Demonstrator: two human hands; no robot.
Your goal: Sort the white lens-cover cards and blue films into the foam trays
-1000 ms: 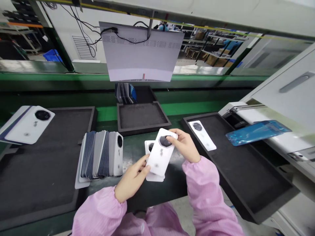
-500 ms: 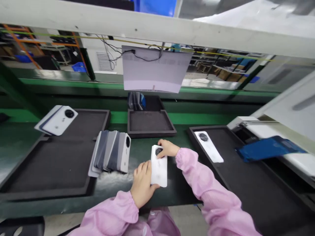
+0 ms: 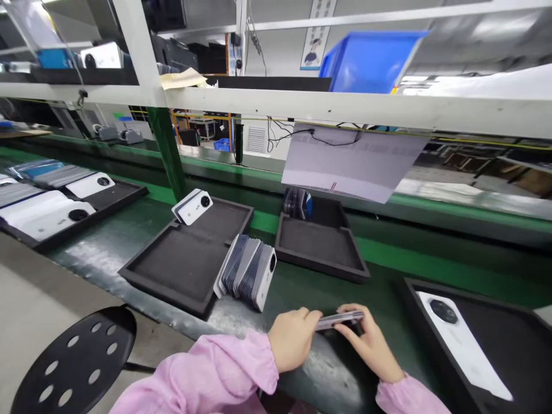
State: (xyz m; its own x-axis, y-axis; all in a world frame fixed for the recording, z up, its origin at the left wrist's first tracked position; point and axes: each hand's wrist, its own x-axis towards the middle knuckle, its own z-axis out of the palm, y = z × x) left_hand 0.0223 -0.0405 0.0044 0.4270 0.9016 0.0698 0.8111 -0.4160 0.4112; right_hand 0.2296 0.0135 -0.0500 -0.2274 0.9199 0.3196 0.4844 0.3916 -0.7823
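Observation:
Between my two hands is a thin stack of phone back covers (image 3: 330,321), seen edge-on above the dark green bench. My left hand (image 3: 293,339) grips its left end, fingers wrapped over it. At the other end, my right hand (image 3: 366,342) pinches it between thumb and fingers. How many covers are in the stack I cannot tell. Left of my hands stands a fanned row of phone back covers (image 3: 248,273) on edge, beside a black foam tray (image 3: 176,270). A white back cover with a round black camera area (image 3: 463,345) lies in the right-hand tray (image 3: 521,339).
A smaller black tray (image 3: 321,241) beyond my hands holds covers at its back left. White covers (image 3: 192,207) lean at the left tray's far end. Further left, another tray (image 3: 116,198) is loaded with covers. A black stool (image 3: 81,356) stands by the bench. A grey panel (image 3: 345,164) hangs overhead.
The white cover that lay face up under my hands is now replaced in view by an edge-on stack gripped by both hands. The view has swung left, showing the stool and another tray.

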